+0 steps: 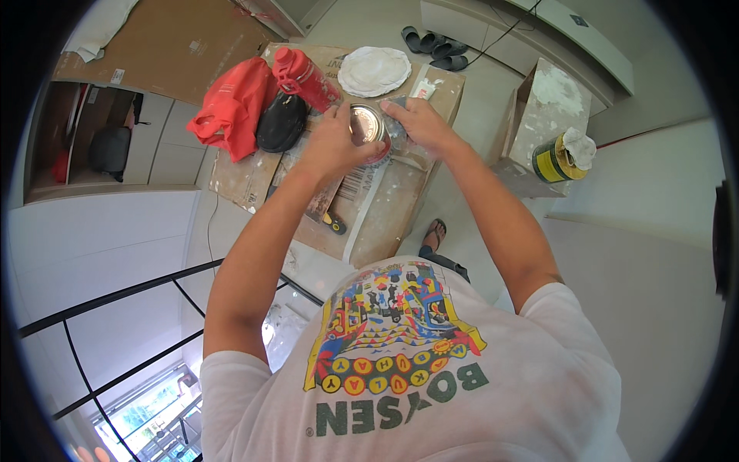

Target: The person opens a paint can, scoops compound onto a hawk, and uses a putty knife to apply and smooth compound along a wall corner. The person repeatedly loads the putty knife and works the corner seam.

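Observation:
My left hand grips a round metal can with a shiny top. My right hand is closed on crumpled grey translucent material beside the can; whether this is plastic or cloth I cannot tell. Both are over a paint-spotted cardboard box. Around them are a red bottle, a red bag, a black rounded object, a white round pad and a white tube. A yellow-and-black handled tool lies lower on the box.
A paint-spattered stand with a yellow can is to my right. Dark sandals sit behind the box. A cabinet is at left, above a black railing. A sandalled foot shows below the box.

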### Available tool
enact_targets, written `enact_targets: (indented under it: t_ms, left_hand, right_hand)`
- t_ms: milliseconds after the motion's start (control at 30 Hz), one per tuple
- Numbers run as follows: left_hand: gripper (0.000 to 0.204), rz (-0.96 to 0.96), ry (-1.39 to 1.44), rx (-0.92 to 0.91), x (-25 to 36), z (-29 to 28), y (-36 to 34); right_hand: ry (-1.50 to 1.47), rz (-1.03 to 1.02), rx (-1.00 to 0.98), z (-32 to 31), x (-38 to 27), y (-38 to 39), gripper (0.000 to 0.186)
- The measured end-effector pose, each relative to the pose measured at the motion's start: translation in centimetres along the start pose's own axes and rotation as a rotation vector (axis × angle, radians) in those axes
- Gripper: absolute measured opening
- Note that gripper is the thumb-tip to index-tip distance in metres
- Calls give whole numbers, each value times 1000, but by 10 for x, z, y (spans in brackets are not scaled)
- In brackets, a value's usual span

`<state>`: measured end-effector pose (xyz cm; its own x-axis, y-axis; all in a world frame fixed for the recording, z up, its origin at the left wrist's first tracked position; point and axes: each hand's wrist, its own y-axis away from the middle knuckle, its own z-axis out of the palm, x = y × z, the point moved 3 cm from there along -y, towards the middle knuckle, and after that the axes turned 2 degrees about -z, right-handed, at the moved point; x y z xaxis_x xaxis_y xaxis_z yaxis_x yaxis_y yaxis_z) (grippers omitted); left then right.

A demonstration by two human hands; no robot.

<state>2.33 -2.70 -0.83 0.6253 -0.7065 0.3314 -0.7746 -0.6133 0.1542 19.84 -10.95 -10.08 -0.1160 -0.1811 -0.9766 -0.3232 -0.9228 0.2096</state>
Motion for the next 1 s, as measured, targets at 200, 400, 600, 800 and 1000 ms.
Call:
enact_targets:
  t_ms: [200, 400, 600, 800, 1000]
  left_hand:
    - [104, 281, 87, -121, -15, -14, -12]
    - [106, 321, 60, -101, -20, -7, -18]
    - [104, 329, 61, -113, -22, -10, -21]
    - [98, 341, 80, -93, -21, -10, -20]
    - [82, 358, 87, -97, -16, -13, -24]
  right_hand:
    - [134, -102, 14, 0, 3, -4, 46]
    - [-535, 236, -81, 11, 26, 1, 38]
    - [-135, 63, 1, 4, 14, -5, 32]
    - [-599, 299, -178, 10, 16, -2, 30]
    - [-500, 227, -150, 10, 14, -1, 29]
